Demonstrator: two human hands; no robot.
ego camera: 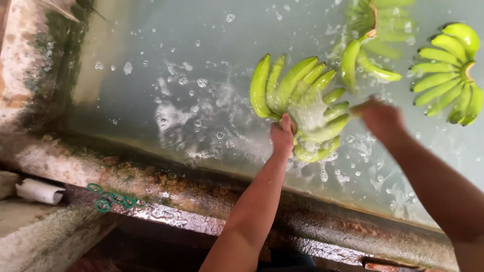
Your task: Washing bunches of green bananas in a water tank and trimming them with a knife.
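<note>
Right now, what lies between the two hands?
In the head view, the green banana bunch lies between the left hand, gripping its crown, and the blurred right hand, over splashing water.

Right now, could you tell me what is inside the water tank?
The water tank holds foamy water and three floating green banana bunches: one gripped by the left hand, near the right hand, and two farther off. Foam and glare hide anything below the surface.

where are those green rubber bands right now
In the head view, the green rubber bands lie at lower left on the tank's wet concrete rim, just right of a white roll and well left of the left hand.
</note>
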